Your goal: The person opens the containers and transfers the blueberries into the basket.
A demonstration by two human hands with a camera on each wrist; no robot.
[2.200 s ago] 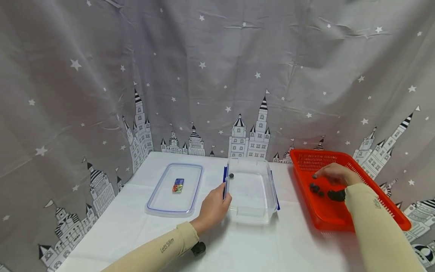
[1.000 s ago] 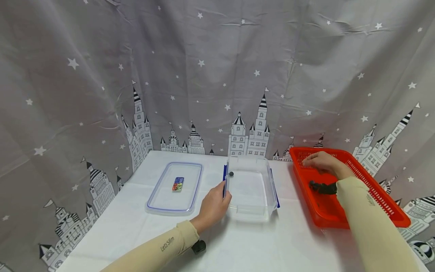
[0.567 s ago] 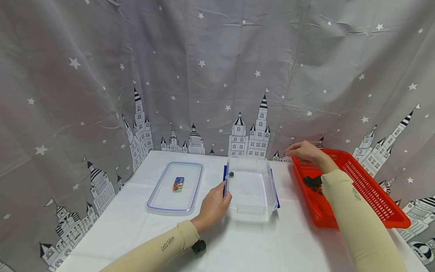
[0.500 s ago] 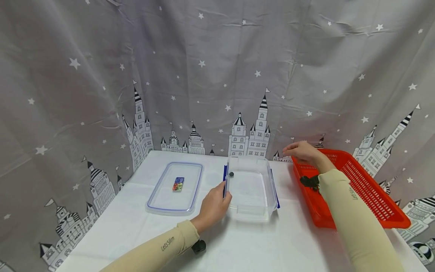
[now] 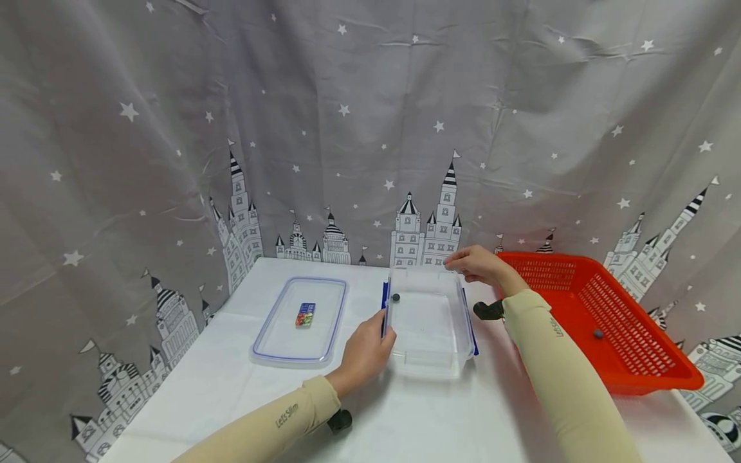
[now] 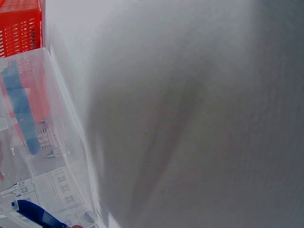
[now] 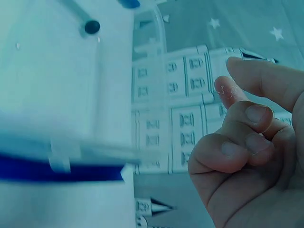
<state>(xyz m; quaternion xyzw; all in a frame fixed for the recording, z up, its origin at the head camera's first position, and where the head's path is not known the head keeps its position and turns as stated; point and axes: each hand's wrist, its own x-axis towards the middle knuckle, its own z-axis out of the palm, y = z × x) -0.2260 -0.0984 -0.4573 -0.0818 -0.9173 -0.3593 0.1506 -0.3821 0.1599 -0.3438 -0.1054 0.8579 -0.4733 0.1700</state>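
Here the clear plastic container (image 5: 427, 321) sits open near the middle of the white tabletop (image 5: 405, 418), and everything else is easiest placed against it. The left hand (image 5: 363, 354) rests against the container's left wall, fingers curled by the blue side clip (image 5: 383, 315); whether they truly grip the wall or only lean on it cannot be told from the head view. The right hand (image 5: 477, 265) hovers over the container's far right corner, fingers bent with thumb and fingertips drawn close. In the right wrist view the fingers (image 7: 237, 147) are curled toward the palm and nothing is plainly seen between them, though something tiny may be pinched there. One small dark bead (image 5: 396, 298) lies inside the container, at its far left corner. To the left of the container, a little apart, the lid (image 5: 298, 321) lies flat with a small colourful label (image 5: 303, 314) on it. To the right of the container stands the red basket (image 5: 602, 321), with a single dark piece (image 5: 597, 334) on its floor. The right forearm crosses between container and basket and hides part of the basket's near left wall. Behind the container hangs a grey curtain (image 5: 370, 128) printed with stars and castles.
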